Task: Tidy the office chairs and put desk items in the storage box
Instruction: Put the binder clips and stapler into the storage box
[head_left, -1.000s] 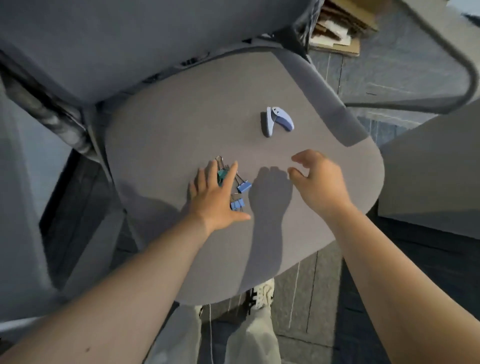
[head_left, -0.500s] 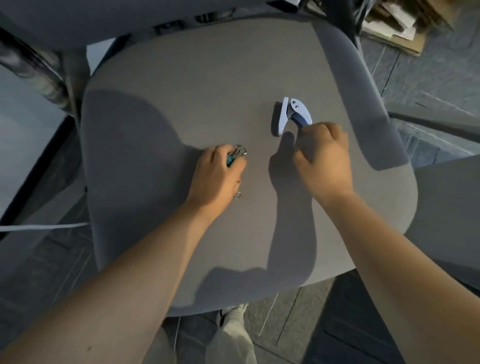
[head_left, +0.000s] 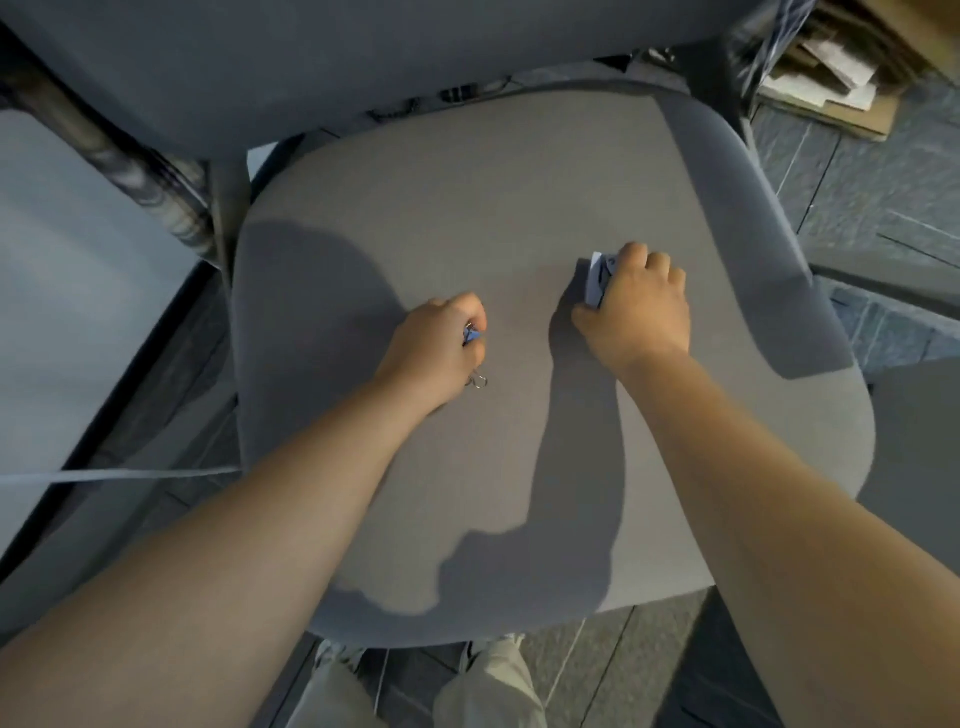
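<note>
A grey office chair seat fills the view below me. My left hand is closed around a bunch of blue binder clips; a wire handle pokes out under the fist. My right hand is clamped over a small blue-and-white hole punch, of which only the left end shows. Both hands rest on the seat cushion, about a hand's width apart.
The chair's grey backrest rises at the top. A dark armrest post stands at the left. Cardboard and papers lie on the tiled floor at the upper right. My legs and shoes show below the seat's front edge.
My left hand gathered the binder clips into a fist. My right hand moved forward onto the hole punch and closed over it, so most of it is now hidden.
</note>
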